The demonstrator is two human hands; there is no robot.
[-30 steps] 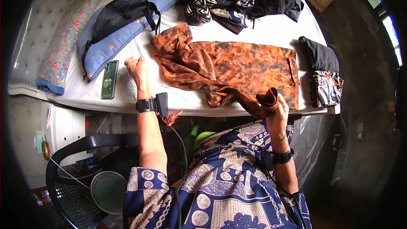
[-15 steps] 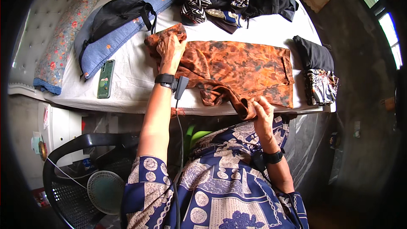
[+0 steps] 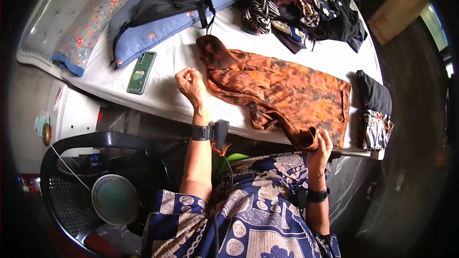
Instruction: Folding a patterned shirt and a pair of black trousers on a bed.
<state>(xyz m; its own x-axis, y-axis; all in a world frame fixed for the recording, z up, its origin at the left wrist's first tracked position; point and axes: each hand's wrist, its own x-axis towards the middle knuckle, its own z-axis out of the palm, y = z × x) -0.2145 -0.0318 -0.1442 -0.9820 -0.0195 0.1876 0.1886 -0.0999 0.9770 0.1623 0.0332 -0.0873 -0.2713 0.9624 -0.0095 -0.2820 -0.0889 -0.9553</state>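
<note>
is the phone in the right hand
No, the right hand holds the orange garment; the green phone lies on the white sheet.

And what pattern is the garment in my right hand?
The garment is mottled orange, dark-patched; see head view.

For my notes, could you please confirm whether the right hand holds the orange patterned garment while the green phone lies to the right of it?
Not quite: in the head view, the green phone lies to the left of the orange patterned garment, which the right hand does hold.
</note>
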